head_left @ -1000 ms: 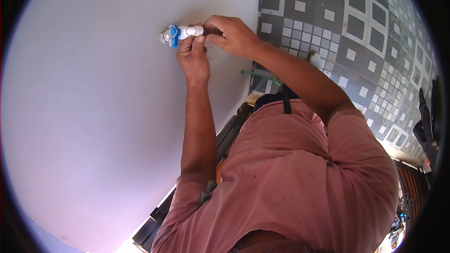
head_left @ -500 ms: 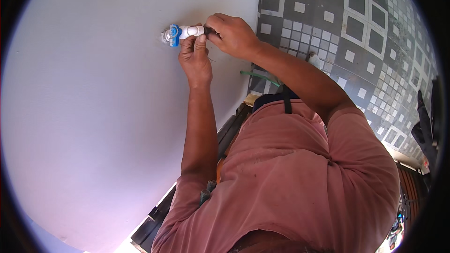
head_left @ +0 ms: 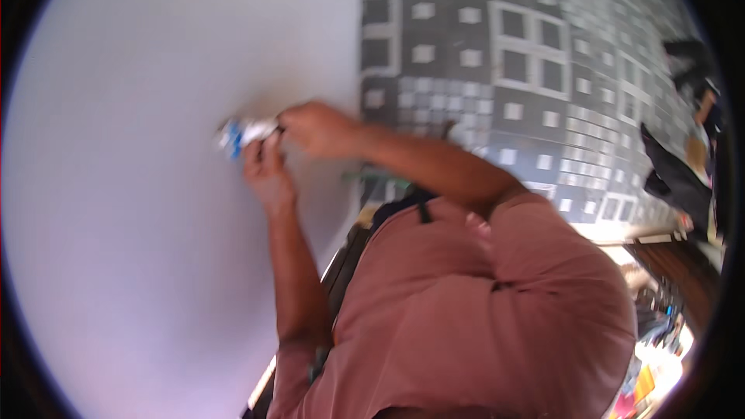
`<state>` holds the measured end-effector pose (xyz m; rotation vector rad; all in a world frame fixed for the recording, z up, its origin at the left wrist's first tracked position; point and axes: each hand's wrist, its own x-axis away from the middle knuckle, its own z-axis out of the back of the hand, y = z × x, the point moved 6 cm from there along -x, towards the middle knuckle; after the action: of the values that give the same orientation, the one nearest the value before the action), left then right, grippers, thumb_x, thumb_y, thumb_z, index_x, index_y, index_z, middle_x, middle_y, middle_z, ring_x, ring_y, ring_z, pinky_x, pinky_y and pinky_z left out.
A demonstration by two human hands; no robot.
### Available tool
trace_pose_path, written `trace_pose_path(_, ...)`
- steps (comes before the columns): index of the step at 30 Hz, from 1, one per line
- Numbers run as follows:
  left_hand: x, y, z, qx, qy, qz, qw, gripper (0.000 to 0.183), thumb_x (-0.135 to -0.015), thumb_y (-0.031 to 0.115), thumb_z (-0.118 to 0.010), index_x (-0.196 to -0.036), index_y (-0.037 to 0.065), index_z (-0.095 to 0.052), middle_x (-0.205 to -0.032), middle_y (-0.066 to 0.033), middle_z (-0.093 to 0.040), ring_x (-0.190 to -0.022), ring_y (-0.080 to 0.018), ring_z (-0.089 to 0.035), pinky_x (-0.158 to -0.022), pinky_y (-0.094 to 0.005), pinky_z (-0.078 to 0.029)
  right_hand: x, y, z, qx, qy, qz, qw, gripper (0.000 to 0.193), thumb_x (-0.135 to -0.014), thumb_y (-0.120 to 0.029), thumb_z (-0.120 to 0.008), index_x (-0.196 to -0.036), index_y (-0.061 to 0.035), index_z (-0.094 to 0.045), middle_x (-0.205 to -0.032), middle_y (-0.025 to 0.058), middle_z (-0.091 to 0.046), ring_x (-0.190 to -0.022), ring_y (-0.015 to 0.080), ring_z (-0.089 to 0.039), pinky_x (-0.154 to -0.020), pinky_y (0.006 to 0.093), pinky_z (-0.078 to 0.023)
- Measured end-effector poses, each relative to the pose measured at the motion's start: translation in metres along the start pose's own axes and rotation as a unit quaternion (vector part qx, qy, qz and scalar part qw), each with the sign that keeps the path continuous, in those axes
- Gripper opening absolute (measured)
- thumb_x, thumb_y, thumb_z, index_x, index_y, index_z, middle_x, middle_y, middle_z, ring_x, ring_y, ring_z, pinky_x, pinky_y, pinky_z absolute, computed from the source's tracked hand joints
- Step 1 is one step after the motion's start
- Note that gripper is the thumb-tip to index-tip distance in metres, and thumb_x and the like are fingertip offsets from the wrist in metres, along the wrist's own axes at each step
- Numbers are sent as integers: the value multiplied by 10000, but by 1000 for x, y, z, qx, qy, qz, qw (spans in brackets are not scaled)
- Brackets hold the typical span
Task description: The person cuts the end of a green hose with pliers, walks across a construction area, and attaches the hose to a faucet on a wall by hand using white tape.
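Nearest, a faded reddish-pink cloth shirt [head_left: 481,302] is filling the lower middle of the frame, with a narrow black strap [head_left: 424,212] hanging at its top edge and a small dark green object [head_left: 317,366], too blurred to identify, showing by the left sleeve. Beyond the shirt, two bare forearms are converging left of centre. The left hand [head_left: 268,177] is pinching the underside of a white plastic tap with a blue handle [head_left: 260,131], thumb and fingers drawing close around its body. The right hand [head_left: 317,129] is curling its fingers narrowly at the tap's outer end; motion blur is hiding whether they are gripping it or a small piece there. The tap is jutting rightward from a smooth pale lavender wall [head_left: 116,225], which is taking up the whole left side. A thin green strip [head_left: 388,178] is lying below the right forearm, near the wall's edge. Farther off, a grey tiled floor with white square patterns [head_left: 444,36] is spreading across the upper right, crumpled black fabric [head_left: 677,178] is showing near the right edge, and blurred colourful clutter [head_left: 648,380] is catching bright light at lower right.
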<state>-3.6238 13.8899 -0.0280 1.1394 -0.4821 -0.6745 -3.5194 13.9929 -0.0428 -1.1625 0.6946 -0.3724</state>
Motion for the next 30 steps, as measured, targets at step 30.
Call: trace_pose_path(30, 0, -4, -10, 17, 35, 60, 997, 353, -952, 226, -618, -1171, -49, -595, -1008, -93, -644, -882, -155, -579, -724, -289, -444, 5, -34, 20, -115, 74, -48, 989, 143, -800, -44, -633, -924, 18, -595, -826, 174, -648, -759, 305, -655, -684, 413, -489)
